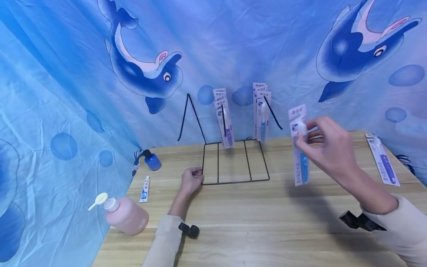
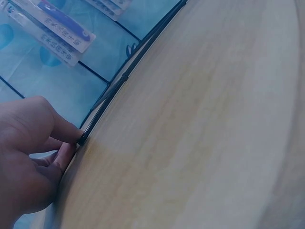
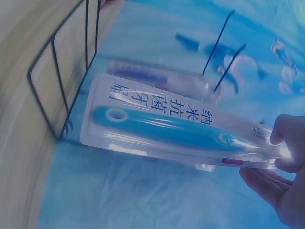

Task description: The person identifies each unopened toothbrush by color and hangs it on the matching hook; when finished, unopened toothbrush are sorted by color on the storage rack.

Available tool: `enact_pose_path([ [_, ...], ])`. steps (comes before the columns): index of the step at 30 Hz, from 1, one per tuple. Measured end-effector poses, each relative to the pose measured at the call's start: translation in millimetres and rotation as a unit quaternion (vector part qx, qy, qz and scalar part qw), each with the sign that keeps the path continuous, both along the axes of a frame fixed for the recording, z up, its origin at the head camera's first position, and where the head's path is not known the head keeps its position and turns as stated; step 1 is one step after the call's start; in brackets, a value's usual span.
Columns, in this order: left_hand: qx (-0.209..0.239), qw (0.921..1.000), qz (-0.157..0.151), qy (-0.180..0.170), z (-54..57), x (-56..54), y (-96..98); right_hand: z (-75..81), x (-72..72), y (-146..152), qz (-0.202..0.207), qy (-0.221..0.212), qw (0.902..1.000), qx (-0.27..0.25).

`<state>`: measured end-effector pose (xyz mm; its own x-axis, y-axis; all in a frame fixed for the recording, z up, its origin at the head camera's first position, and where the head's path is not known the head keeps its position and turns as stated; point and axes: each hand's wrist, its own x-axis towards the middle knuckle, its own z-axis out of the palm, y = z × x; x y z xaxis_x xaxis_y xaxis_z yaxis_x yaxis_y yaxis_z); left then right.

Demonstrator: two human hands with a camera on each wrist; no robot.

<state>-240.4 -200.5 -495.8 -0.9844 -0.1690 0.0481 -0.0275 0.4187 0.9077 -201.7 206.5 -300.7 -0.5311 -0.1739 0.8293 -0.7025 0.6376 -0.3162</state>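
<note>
My right hand (image 1: 330, 146) pinches a packaged toothbrush (image 1: 301, 159) near the brush head, holding it upright above the table to the right of a black wire rack (image 1: 235, 182). Its blue handle and printed card fill the middle of the right wrist view. With thumb and fingers, my left hand (image 1: 192, 181) grips the rack's base wire at the front left corner; the left wrist view shows the fingertips on that wire. Packaged purple toothbrushes (image 1: 228, 135) hang from one rack hook, and packaged blue toothbrushes (image 1: 262, 126) hang from another on the right.
Another packaged purple toothbrush (image 1: 383, 160) lies at the table's right end. On the left are a pink pump bottle (image 1: 128, 217), a toothpaste tube (image 1: 145, 189) and a blue bottle with a black cap (image 1: 152, 161). A blue dolphin-print curtain (image 1: 233, 44) hangs behind the wooden table (image 1: 247, 230).
</note>
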Motion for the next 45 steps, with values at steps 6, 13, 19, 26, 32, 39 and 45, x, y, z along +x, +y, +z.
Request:
enact_pose_path([
  [6, -0.001, 1.0, -0.001, 0.0, -1.6, -0.3, -0.1, -10.5, 9.1, -11, 0.027, 0.004, 0.9996, -0.005],
  [13, -0.004, 1.0, 0.003, 0.001, -2.2, 0.4, 0.2, -22.7, 5.0, -16, 0.053, -0.003, 0.9986, 0.007],
  [19, -0.01, 0.9999, 0.002, 0.006, -2.6, 0.3, 1.0, -31.5, -10.1, -25, 0.05, -0.028, 0.9984, -0.004],
  [26, -0.016, 0.9998, 0.002, 0.012, -2.9, -0.4, 0.8, -38.5, -46.1, -42, 0.029, -0.043, 0.9983, -0.027],
  [32, -0.013, 0.9998, 0.005, 0.015, -2.0, -0.8, 0.7, -39.7, -79.6, -53, 0.019, -0.022, 0.9995, -0.015],
  [39, -0.013, 0.9998, 0.005, 0.013, -2.9, -1.7, -0.9, -35.0, -108.9, -60, 0.03, -0.008, 0.9994, -0.018],
  [45, -0.015, 0.9998, 0.004, 0.01, -2.1, -0.2, 0.2, -34.0, -123.3, -64, 0.022, -0.003, 0.9996, -0.018],
])
